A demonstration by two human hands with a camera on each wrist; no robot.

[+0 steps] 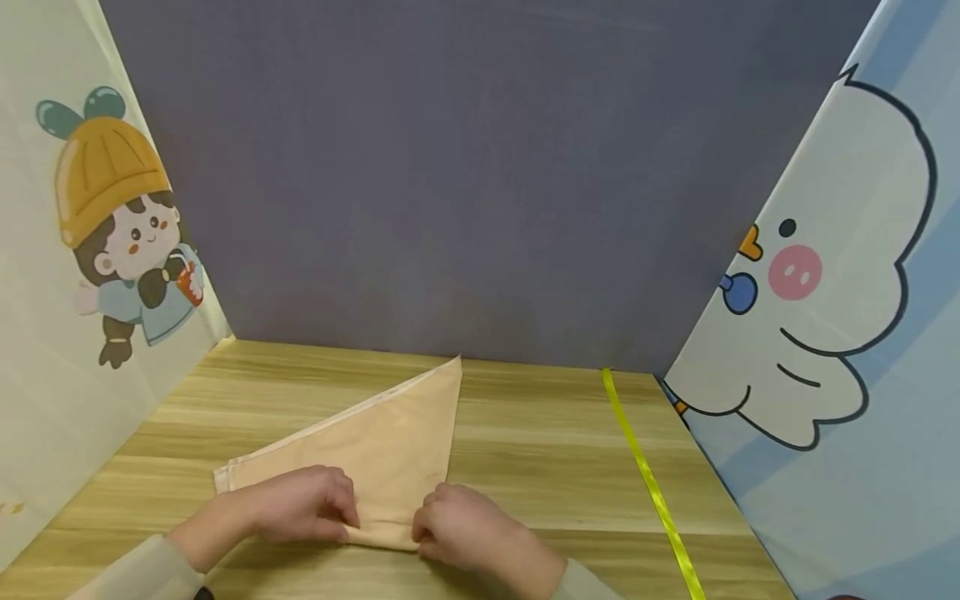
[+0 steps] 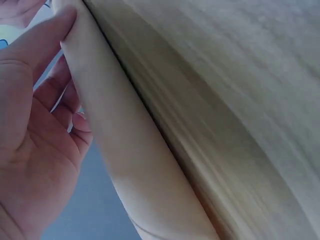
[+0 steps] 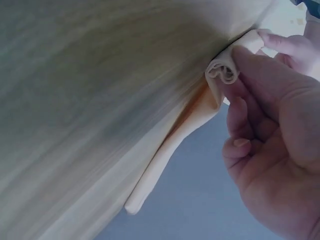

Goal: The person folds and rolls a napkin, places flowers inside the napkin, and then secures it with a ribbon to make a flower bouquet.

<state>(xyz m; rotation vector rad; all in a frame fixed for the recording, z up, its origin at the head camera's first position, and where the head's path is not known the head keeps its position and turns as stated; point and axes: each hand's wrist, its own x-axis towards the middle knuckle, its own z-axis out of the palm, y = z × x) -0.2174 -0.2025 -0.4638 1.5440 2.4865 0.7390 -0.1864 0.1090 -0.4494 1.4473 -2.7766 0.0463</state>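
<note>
A peach cloth [image 1: 390, 450] lies on the table, its far part tapering to a point at the back and a pale hem along its left side. Its near edge is turned over into a roll [image 1: 382, 536]. At the left part of that roll, my left hand [image 1: 303, 504] pinches the fabric between thumb and fingers. My right hand [image 1: 468, 525] grips the right end of the roll. The right wrist view shows the spiral end of the rolled cloth [image 3: 224, 72] beside the thumb. In the left wrist view the rolled cloth [image 2: 115, 125] runs diagonally past the left palm.
A yellow ribbon [image 1: 648, 479] runs front to back along the right part of the wood-grain table [image 1: 540, 442]. A grey panel [image 1: 480, 183] stands behind. Cartoon-printed white and blue panels close off the left [image 1: 45, 333] and right [image 1: 885, 492] sides.
</note>
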